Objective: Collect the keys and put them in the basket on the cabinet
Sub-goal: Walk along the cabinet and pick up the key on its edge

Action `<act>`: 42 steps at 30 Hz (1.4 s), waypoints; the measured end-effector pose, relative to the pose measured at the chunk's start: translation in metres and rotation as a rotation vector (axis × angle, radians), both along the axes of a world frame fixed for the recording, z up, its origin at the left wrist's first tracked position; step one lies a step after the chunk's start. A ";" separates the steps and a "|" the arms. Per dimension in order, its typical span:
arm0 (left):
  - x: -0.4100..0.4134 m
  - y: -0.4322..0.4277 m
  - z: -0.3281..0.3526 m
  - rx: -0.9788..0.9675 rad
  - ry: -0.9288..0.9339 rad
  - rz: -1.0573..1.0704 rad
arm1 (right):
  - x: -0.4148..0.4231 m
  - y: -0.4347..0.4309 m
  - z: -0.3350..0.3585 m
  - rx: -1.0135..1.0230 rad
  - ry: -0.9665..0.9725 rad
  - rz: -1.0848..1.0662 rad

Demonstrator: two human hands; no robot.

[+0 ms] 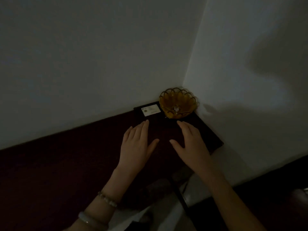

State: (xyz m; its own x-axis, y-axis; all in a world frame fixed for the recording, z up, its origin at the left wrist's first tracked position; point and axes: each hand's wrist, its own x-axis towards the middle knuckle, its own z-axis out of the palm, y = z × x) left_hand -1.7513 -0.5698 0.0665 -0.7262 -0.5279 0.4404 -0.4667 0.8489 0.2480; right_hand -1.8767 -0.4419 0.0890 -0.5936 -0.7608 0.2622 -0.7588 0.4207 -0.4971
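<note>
Both our hands are flat, fingers spread, holding nothing: left hand (137,144) and right hand (191,142) rest palm-down on the dark cabinet (66,164). We see a key (176,109) lying inside the amber basket (179,102) in the corner, beside a white card (150,110).

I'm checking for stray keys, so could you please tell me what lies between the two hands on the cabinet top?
In the head view, only bare dark cabinet top shows between the left hand and the right hand; no keys are visible there, though the light is dim.
</note>
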 end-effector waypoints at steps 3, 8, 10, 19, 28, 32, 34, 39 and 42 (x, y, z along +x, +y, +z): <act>0.026 0.021 -0.005 0.010 -0.005 0.072 | 0.017 0.008 -0.003 0.002 0.012 0.087; 0.071 0.065 -0.010 0.013 -0.012 0.178 | 0.049 0.039 -0.008 -0.003 -0.016 0.187; 0.088 0.089 -0.012 0.027 -0.015 0.215 | 0.062 0.054 -0.009 -0.003 -0.020 0.233; 0.178 0.181 -0.018 0.075 -0.077 0.433 | 0.136 0.104 -0.018 0.009 -0.033 0.497; 0.279 0.230 -0.007 0.073 -0.031 0.770 | 0.234 0.097 -0.010 0.023 -0.016 0.820; 0.339 0.256 -0.003 0.075 -0.013 0.927 | 0.297 0.094 -0.007 0.032 -0.031 0.991; 0.372 0.269 -0.001 0.080 -0.020 0.996 | 0.334 0.096 -0.006 0.035 -0.035 1.070; 0.458 0.300 0.000 0.111 -0.067 1.132 | 0.431 0.110 -0.004 0.029 -0.067 1.208; 0.505 0.316 0.000 0.112 -0.083 1.175 | 0.483 0.123 -0.007 0.034 -0.091 1.257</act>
State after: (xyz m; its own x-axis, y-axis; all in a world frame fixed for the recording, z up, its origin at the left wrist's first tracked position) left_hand -1.2459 -0.2543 0.0661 0.2065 -0.9233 0.3238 -0.9645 -0.1363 0.2263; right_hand -1.3940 -0.3189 0.0825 0.5292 -0.8174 0.2275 -0.6070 -0.5521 -0.5715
